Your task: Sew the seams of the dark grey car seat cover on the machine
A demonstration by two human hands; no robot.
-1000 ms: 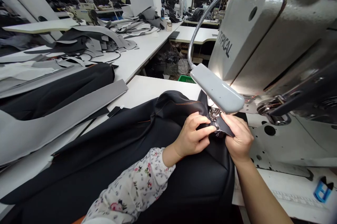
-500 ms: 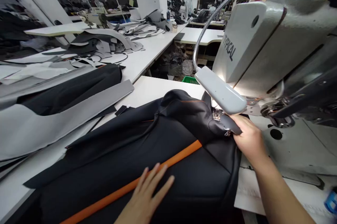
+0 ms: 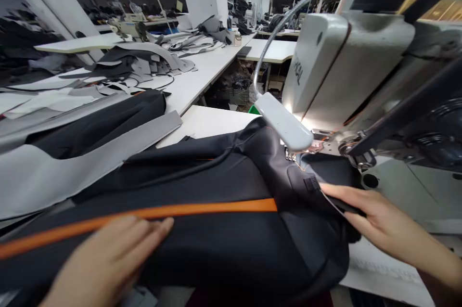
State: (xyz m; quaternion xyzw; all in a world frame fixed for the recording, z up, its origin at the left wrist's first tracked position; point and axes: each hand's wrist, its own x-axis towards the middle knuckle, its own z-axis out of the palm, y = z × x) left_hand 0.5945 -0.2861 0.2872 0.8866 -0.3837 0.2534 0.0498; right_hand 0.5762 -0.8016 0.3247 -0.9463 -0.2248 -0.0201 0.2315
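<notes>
A large black leather-like cover with an orange stripe lies across the sewing table, part of it under the sewing machine. My left hand, slightly blurred, rests on the cover just below the stripe at the lower left, its fingers laid close together. At the right, my right hand pinches the cover's edge between thumb and fingers, beside a small black tab. The machine's presser foot sits at the cover's upper right, partly hidden by the white lamp.
Grey and black cut pieces lie on the long white table at the left. Further scraps are heaped behind them. A flexible metal conduit arches above the lamp. Another sewing machine stands in the background.
My left hand has moved left and its fingers have come together. The cover has turned, its stripe lying flatter. My right hand has moved right and down from the presser foot, holding the cover's edge.
</notes>
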